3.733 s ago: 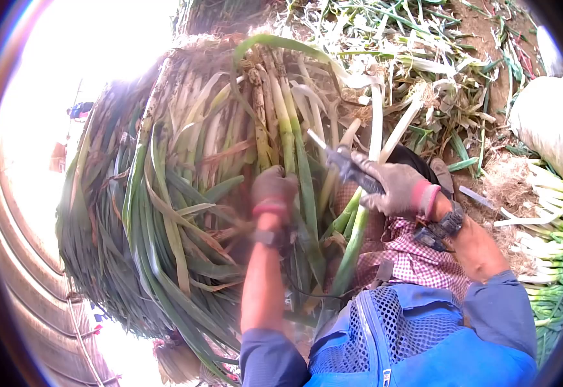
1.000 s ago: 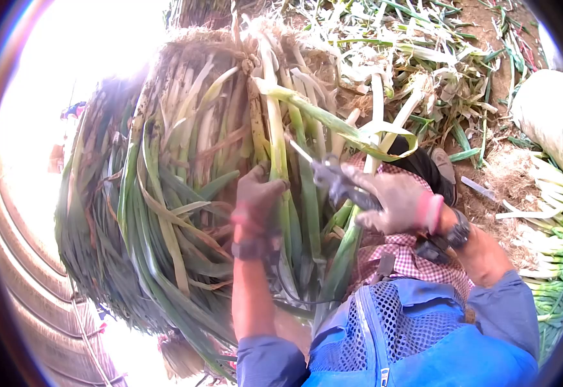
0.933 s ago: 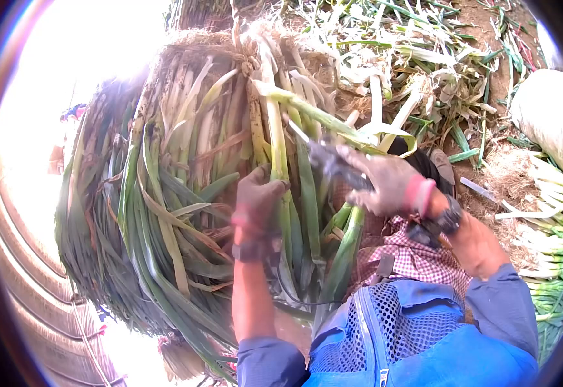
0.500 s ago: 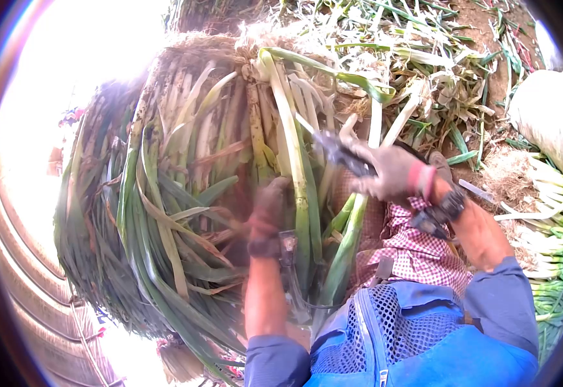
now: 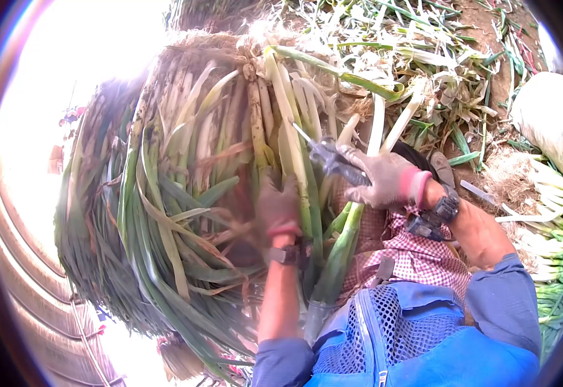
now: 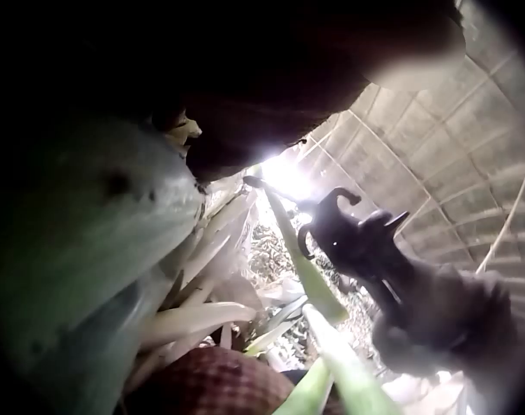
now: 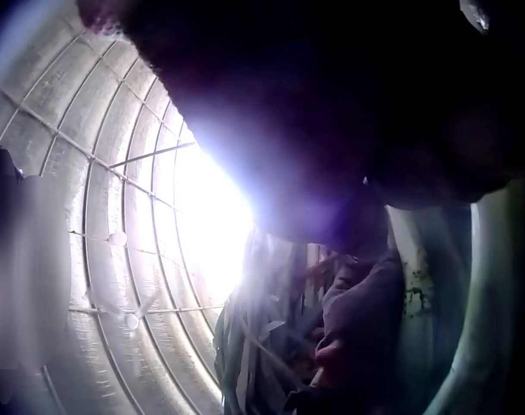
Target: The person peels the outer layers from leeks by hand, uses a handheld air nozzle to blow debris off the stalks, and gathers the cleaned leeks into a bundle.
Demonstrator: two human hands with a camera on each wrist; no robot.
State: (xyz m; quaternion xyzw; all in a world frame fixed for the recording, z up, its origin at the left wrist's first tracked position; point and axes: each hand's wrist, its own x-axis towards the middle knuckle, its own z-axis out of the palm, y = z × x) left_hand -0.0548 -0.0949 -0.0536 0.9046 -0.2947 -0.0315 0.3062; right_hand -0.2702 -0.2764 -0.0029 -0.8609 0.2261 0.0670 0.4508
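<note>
My gloved left hand [image 5: 278,205] is at the front of a large bundle of long green onions [image 5: 191,129]. Thumb and forefinger stand apart at its upper end, below a yellowish stalk [image 5: 257,129]; I cannot tell whether they grip it. Just right of this hand a pale stalk [image 5: 294,151] slants down, a loose leaf [image 5: 333,69] folded off its top. In my gloved right hand [image 5: 385,177] I hold a black air blow gun [image 5: 336,162], its thin nozzle towards that stalk. The blow gun [image 6: 357,238] shows from the side in the left wrist view, where a thick onion stalk [image 6: 89,233] fills the left.
Onion trimmings [image 5: 417,39] cover the ground at the back right. Trimmed onions [image 5: 555,258] lie stacked at the far right, near a white sack [image 5: 546,116]. A thick green stalk [image 5: 343,251] crosses the lap beside the checked cloth [image 5: 417,242]. Ribbed sheeting [image 5: 36,271] curves along the left.
My left hand has left the pale stalk it held a second ago and shifted right and down. That stalk's outer leaf has flipped upwards. My right hand keeps the blow gun, with small movements.
</note>
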